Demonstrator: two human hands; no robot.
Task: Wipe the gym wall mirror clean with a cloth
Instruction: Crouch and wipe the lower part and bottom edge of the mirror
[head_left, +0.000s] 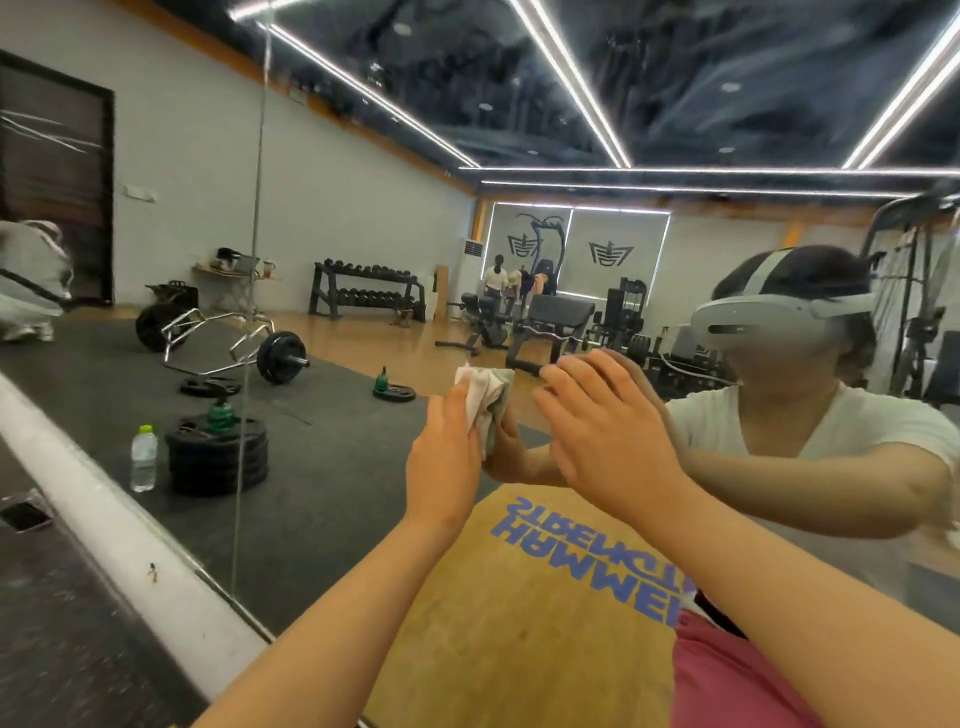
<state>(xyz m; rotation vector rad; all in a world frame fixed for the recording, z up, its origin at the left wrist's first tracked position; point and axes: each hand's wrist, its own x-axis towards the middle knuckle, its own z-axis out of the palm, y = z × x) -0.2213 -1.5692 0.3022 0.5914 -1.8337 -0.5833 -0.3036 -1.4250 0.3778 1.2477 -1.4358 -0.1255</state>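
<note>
Cloth (485, 400): sitting bunched against mirror (332, 218), just beyond left palm.
Left hand (447, 447): pressing cloth onto glass, fingers looking straight rather than curling round it.
Right hand (608, 431): lying flat on glass just beside cloth, fingers extended, holding nothing.
Water bottle (143, 457): standing upright in reflection beside plate stack (217, 457); fill level too blurred to read.

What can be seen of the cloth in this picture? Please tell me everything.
The cloth is small and soft-looking, whitish with a pink tint and a grey-green fold on its right edge. It is crumpled, not spread flat. The left hand presses it with straight fingers against the mirror, hiding part of it.
</note>
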